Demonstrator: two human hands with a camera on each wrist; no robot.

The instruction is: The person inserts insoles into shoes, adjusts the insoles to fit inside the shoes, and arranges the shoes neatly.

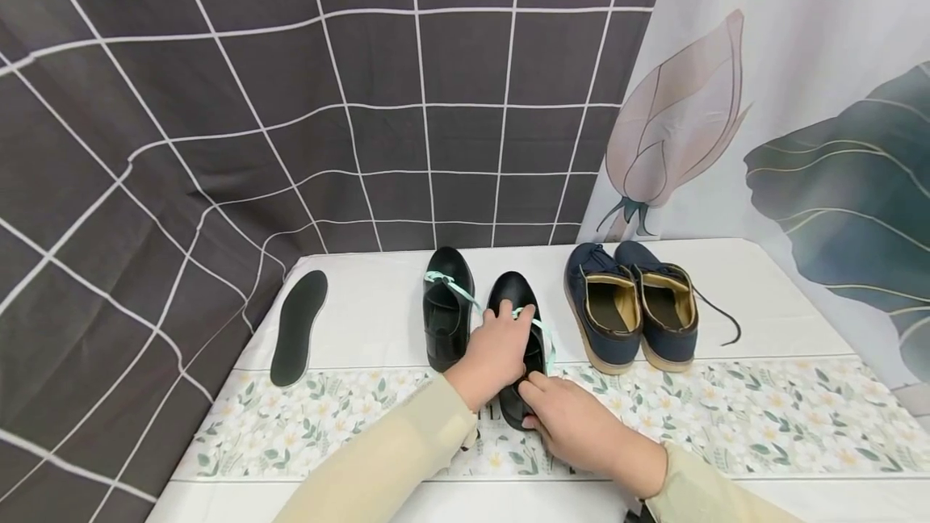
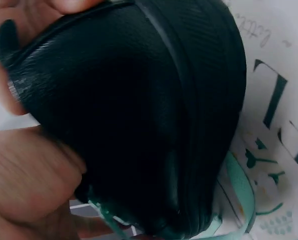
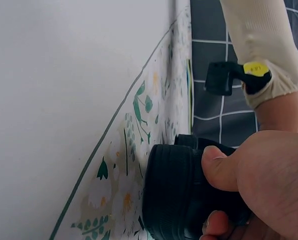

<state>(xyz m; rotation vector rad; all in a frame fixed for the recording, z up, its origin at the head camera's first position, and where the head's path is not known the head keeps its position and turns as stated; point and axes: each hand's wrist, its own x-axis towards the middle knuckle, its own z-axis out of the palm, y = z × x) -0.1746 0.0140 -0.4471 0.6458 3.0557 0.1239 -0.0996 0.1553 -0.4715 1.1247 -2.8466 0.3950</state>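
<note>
A black leather shoe [image 1: 513,290] with mint-green laces lies between my hands, toe pointing away. My left hand [image 1: 497,349] grips it over the laces and opening, hiding much of the upper. With thumb and fingers, my right hand [image 1: 570,420] holds the heel end; in the right wrist view the thumb presses the dark heel [image 3: 171,192]. The left wrist view shows the shoe's side [image 2: 134,100] close up, with a mint-green lace [image 2: 241,187] hanging by the sole. Just left stands the matching black shoe [image 1: 445,325], its lace trailing toward my left hand.
A dark insole [image 1: 299,328] lies flat at the table's left. Two navy shoes [image 1: 616,353] with tan linings stand side by side on the right, one dark lace trailing. A floral band [image 1: 349,434] crosses the white tablecloth; a dark grid curtain [image 1: 465,135] hangs behind.
</note>
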